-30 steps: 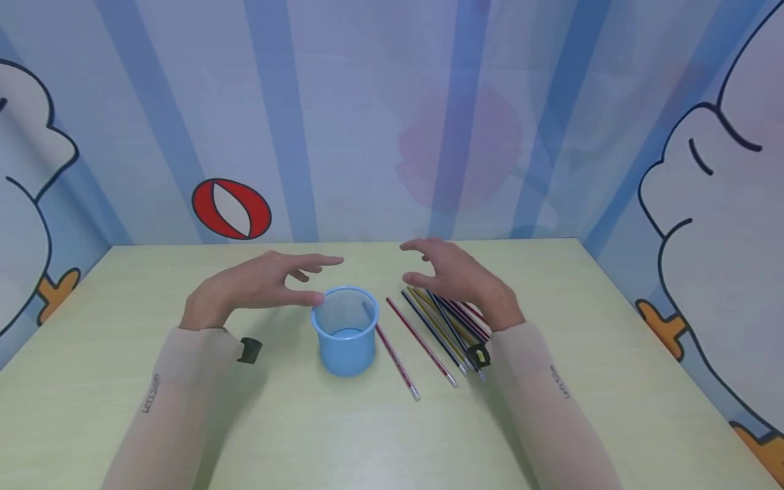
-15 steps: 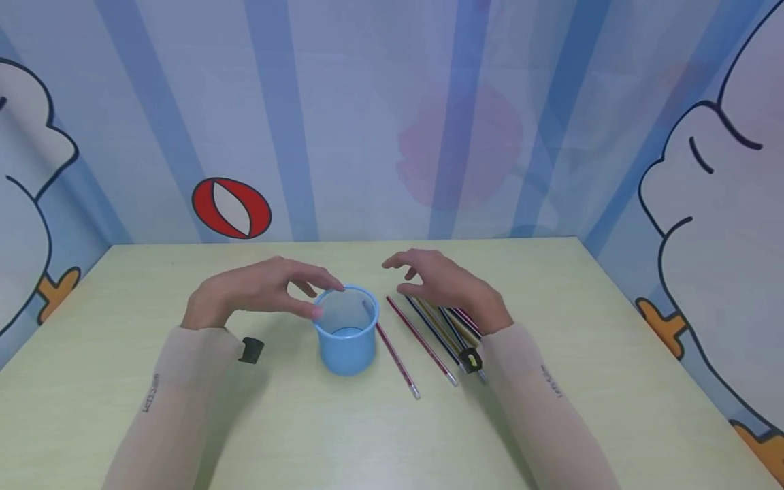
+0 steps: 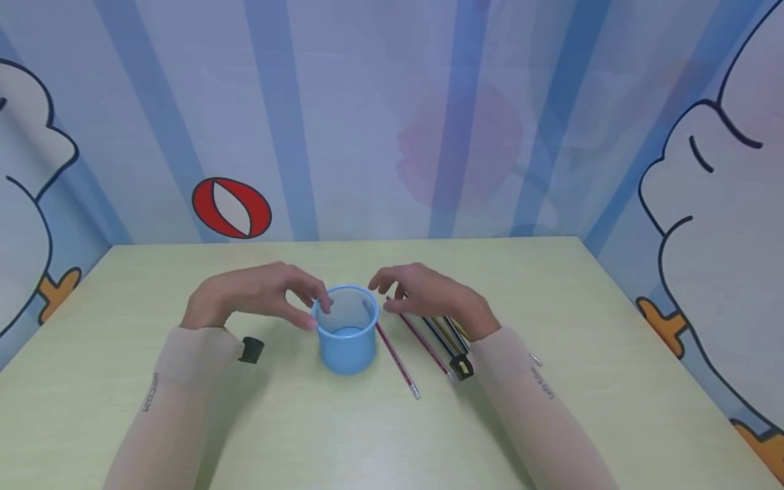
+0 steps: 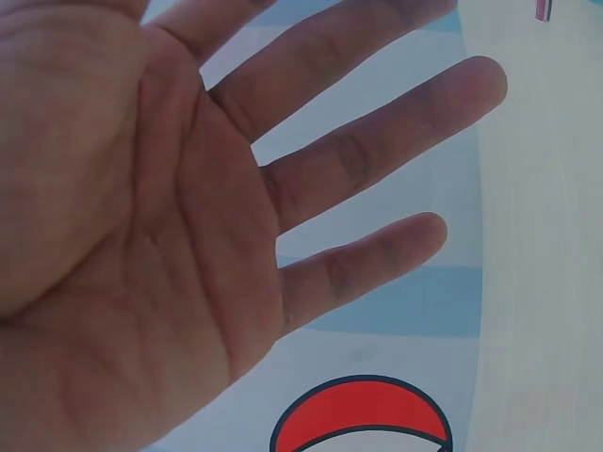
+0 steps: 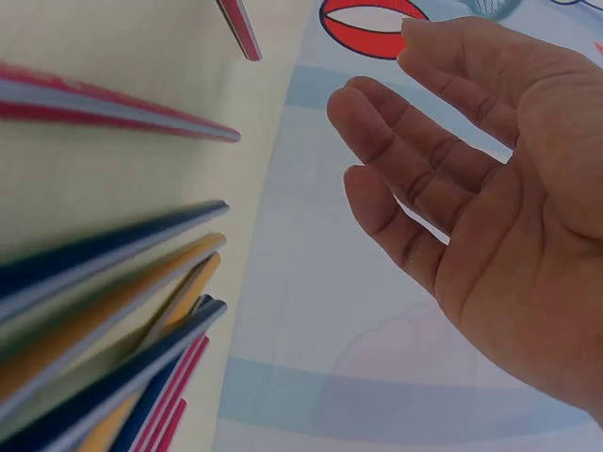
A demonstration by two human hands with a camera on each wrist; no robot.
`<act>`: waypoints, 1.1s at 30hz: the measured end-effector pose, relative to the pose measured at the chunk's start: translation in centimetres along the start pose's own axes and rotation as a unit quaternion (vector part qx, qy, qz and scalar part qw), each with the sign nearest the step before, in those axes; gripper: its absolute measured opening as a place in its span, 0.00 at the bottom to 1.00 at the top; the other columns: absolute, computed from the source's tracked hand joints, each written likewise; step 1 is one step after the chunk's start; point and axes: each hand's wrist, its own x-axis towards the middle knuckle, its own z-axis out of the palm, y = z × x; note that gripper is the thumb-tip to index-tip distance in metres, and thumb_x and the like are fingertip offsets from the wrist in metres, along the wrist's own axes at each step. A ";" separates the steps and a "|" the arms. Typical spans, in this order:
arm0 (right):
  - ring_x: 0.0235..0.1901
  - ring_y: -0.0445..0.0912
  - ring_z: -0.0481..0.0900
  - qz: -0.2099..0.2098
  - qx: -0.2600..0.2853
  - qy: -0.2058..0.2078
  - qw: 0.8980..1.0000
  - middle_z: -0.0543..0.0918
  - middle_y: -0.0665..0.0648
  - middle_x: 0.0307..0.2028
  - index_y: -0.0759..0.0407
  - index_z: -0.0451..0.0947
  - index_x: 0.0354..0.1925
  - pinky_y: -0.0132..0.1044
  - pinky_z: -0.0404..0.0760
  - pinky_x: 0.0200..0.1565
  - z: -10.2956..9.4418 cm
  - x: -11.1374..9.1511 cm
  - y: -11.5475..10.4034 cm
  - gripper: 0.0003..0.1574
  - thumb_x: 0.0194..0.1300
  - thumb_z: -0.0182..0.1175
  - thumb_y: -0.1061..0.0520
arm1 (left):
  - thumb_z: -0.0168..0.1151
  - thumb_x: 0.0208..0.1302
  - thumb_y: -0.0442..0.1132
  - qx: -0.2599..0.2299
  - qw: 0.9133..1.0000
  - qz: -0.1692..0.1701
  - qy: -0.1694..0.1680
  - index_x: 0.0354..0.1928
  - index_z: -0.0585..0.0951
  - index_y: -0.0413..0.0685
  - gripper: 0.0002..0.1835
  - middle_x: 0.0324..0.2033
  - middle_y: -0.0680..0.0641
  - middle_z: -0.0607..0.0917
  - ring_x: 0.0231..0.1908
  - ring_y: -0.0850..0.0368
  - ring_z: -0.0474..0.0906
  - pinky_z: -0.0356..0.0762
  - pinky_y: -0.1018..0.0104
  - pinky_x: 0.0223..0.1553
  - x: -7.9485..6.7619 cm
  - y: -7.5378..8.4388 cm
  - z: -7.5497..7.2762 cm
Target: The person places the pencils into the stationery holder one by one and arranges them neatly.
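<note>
A light blue plastic cup [image 3: 347, 357] stands upright in the middle of the table. My left hand [image 3: 263, 289] is at its left side, thumb tip right at the rim and index finger overlapping the opening. In the left wrist view the other fingers [image 4: 363, 155] are spread and nearly straight. To the cup's right, my right hand [image 3: 435, 292] hovers over several pencils, its fingers loosely bent and holding nothing. One red striped pencil [image 3: 399, 361] lies beside the cup. The right wrist view shows blue, yellow and red pencils [image 5: 113, 259] fanned out below the palm.
The pale yellow table [image 3: 343, 442] ends at a back wall [image 3: 373, 136] with blue stripes and a printed red-and-white ball [image 3: 231, 208]. Side walls with cartoon figures [image 3: 723, 238] stand left and right. A pencil end [image 3: 535, 358] shows past the right sleeve.
My right hand has moved left and nearer, toward the cup, covering more of the pencils. The left fingers have bent down over the cup's rim. The cup has stayed about where it was.
</note>
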 end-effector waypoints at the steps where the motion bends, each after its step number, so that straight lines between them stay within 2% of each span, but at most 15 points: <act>1: 0.47 0.47 0.81 -0.002 0.002 -0.003 1.000 0.82 0.59 0.54 0.56 0.75 0.62 0.36 0.82 0.46 0.2 0.1 -0.1 0.22 0.71 0.59 0.60 | 0.72 0.61 0.50 -0.004 1.000 -0.001 -0.002 0.48 0.85 0.55 0.15 0.54 0.52 0.83 0.56 0.49 0.77 0.78 0.48 0.54 0.0 0.0 0.0; 7: 0.43 0.47 0.81 -0.009 0.003 -0.028 1.000 0.83 0.56 0.48 0.54 0.76 0.58 0.34 0.82 0.41 1.2 0.6 -0.2 0.20 0.69 0.62 0.60 | 0.72 0.60 0.49 -0.015 1.000 -0.005 -0.009 0.40 0.83 0.55 0.11 0.55 0.50 0.83 0.57 0.49 0.78 0.77 0.47 0.54 -0.4 0.2 -0.2; 14: 0.39 0.45 0.82 0.004 0.016 -0.057 0.998 0.84 0.54 0.45 0.52 0.76 0.58 0.35 0.82 0.38 2.1 1.1 -0.4 0.21 0.68 0.64 0.59 | 0.72 0.61 0.47 -0.029 0.999 -0.011 -0.033 0.39 0.82 0.51 0.11 0.52 0.49 0.84 0.55 0.50 0.79 0.77 0.48 0.55 -0.9 0.2 -0.5; 18: 0.36 0.43 0.81 0.007 -0.008 -0.062 0.998 0.84 0.51 0.41 0.50 0.77 0.58 0.34 0.80 0.37 2.8 1.5 -0.6 0.22 0.66 0.66 0.57 | 0.72 0.61 0.48 -0.030 0.999 -0.015 -0.040 0.39 0.82 0.51 0.11 0.52 0.49 0.84 0.55 0.50 0.79 0.76 0.48 0.55 -0.9 0.0 -0.6; 20: 0.34 0.41 0.79 0.002 -0.030 -0.062 0.998 0.83 0.49 0.37 0.51 0.78 0.54 0.33 0.78 0.36 3.2 1.7 -0.6 0.20 0.65 0.67 0.57 | 0.72 0.61 0.48 -0.030 0.999 -0.015 -0.041 0.38 0.82 0.52 0.11 0.51 0.49 0.84 0.55 0.50 0.79 0.76 0.48 0.55 -0.9 0.0 -0.6; 24: 0.28 0.40 0.74 -0.020 -0.057 -0.055 0.997 0.80 0.49 0.28 0.57 0.79 0.37 0.31 0.74 0.32 3.9 2.0 -0.6 0.09 0.62 0.70 0.58 | 0.72 0.61 0.48 -0.031 0.999 -0.015 -0.041 0.38 0.82 0.54 0.10 0.52 0.49 0.84 0.55 0.51 0.79 0.76 0.48 0.56 -1.0 0.1 -0.6; 27: 0.25 0.39 0.72 -0.021 -0.064 -0.051 0.996 0.78 0.49 0.24 0.56 0.76 0.30 0.30 0.72 0.30 4.1 2.0 -0.6 0.11 0.61 0.70 0.58 | 0.72 0.61 0.48 -0.034 0.998 -0.018 -0.042 0.38 0.82 0.54 0.10 0.52 0.49 0.84 0.55 0.51 0.79 0.76 0.48 0.56 -1.0 0.1 -0.7; 30: 0.24 0.39 0.72 -0.004 -0.078 -0.050 0.996 0.77 0.48 0.23 0.57 0.78 0.33 0.31 0.72 0.30 4.0 2.1 -0.6 0.08 0.61 0.70 0.59 | 0.72 0.61 0.47 -0.035 0.998 -0.019 -0.043 0.38 0.82 0.54 0.10 0.52 0.49 0.84 0.55 0.50 0.79 0.76 0.48 0.56 -0.9 0.1 -0.7; 33: 0.24 0.40 0.73 0.019 -0.096 -0.046 0.994 0.77 0.47 0.23 0.55 0.82 0.43 0.32 0.73 0.29 3.8 2.0 -0.5 0.11 0.62 0.70 0.59 | 0.72 0.61 0.47 -0.033 0.998 -0.018 -0.045 0.38 0.82 0.54 0.10 0.52 0.49 0.84 0.55 0.50 0.80 0.76 0.49 0.56 -0.9 0.0 -0.7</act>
